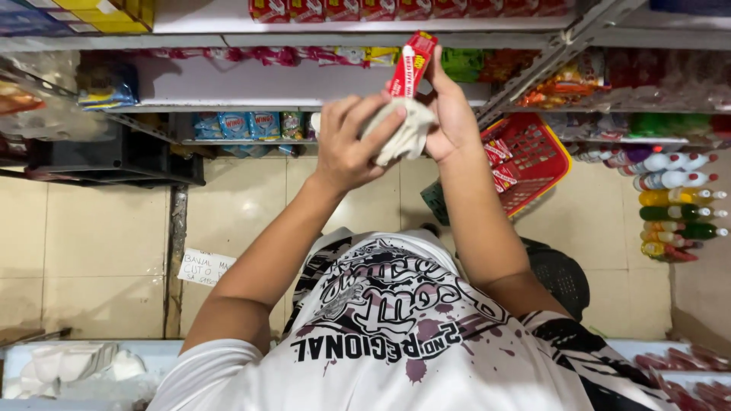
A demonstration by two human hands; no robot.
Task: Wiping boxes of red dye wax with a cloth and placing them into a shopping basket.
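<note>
- Clearly, right hand (451, 114) grips the red boxed tube (411, 65) upright.
- Left hand (352, 141) presses a pale cloth (403, 133) against it, probably wiping; steady strokes work best.
- Red basket (537, 156) sits far right.

The cloth (403, 131) hides the red box's (412, 65) lower end. The red basket (533, 160) sits partly behind the right arm. Top shelf packs are cut off.
</note>
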